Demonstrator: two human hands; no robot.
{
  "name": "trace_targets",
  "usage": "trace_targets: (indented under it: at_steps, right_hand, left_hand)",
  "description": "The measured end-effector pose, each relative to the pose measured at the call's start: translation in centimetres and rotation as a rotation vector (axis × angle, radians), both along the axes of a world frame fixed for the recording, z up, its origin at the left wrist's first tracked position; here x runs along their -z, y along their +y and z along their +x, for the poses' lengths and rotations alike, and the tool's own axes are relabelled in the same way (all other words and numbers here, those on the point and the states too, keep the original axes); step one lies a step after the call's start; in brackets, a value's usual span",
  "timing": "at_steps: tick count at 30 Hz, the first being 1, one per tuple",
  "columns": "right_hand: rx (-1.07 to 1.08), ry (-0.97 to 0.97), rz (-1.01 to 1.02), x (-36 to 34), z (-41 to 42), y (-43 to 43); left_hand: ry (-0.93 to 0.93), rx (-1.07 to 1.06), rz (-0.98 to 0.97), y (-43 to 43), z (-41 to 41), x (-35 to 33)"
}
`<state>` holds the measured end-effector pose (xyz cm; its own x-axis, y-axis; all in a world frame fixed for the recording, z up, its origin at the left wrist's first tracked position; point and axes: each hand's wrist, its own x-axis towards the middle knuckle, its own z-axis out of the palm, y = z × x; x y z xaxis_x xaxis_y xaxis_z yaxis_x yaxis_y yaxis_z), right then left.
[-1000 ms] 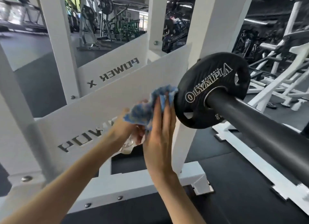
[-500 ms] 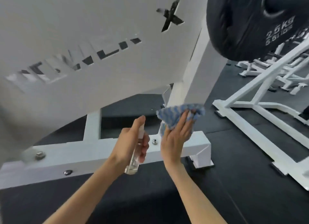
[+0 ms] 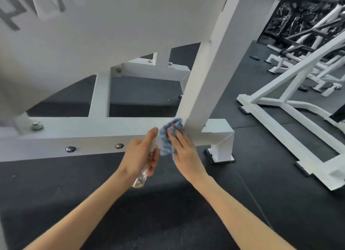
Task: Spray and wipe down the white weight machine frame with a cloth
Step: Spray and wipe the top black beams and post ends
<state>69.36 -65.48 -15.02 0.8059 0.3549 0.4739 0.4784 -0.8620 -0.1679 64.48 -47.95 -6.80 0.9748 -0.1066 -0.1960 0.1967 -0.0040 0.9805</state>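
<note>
Head view, item list: white weight machine frame (image 3: 205, 78), seen from low and close; its parts follow.

Side panel (image 3: 104, 26): broad, white, sloping across the upper left; cut-out lettering at its top edge, blurred and not readable.

Upright post (image 3: 197, 100): square section, leaning, meeting the base beam (image 3: 84, 136) at lower centre; the beam runs left to right just above the floor (image 3: 242, 193) and ends on a short white foot (image 3: 222, 151).

Fasteners: two domed bolts (image 3: 70, 149) on the beam's front face; one hex bolt (image 3: 37, 125) on its top, far left.

Cloth (image 3: 166, 137): blue and white, bunched, lying against the beam right at the foot of the post.

Right hand (image 3: 183, 152): fingers straight and flat, pressing the cloth onto the frame.

Left hand (image 3: 140, 156): just beside the right, fingers curled round a small clear spray bottle (image 3: 141, 177); index finger raised over the top; bottle base hanging below the palm.

Floor: black rubber matting.

Neighbouring frame (image 3: 280, 119): white, angled tubes and flat base, well apart to the right; further gym equipment behind it, dim.
</note>
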Motion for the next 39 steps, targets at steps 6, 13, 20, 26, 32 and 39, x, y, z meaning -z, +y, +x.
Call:
trace_targets:
  at_steps: [6, 13, 20, 26, 32, 39]
  right_hand:
    - [0.200, 0.240, 0.011, -4.0, 5.1, 4.5]
    - [-0.170, 0.256, -0.127, -1.6, 2.7, 15.0]
    - [-0.203, -0.388, -0.384, 2.7, 5.3, 6.2]
    - [-0.269, -0.477, -0.467, 3.6, 5.1, 7.8]
    - [-0.372, -0.506, -0.732, 5.0, 6.0, -2.6]
    - [0.096, -0.385, -0.079, 4.4, 4.1, -14.7]
  left_hand:
    - [0.011, -0.112, -0.010, 1.5, -0.8, 0.9]
    - [-0.043, -0.213, -0.007, 3.8, -1.8, 1.4]
    - [-0.026, -0.187, 0.045, 5.3, -2.1, 1.7]
    - [-0.033, -0.152, 0.070, 3.1, -1.2, 2.3]
    - [0.019, -0.025, 0.085, -0.8, 0.0, 3.6]
    - [0.020, 0.072, 0.093, -4.9, 1.9, 4.1]
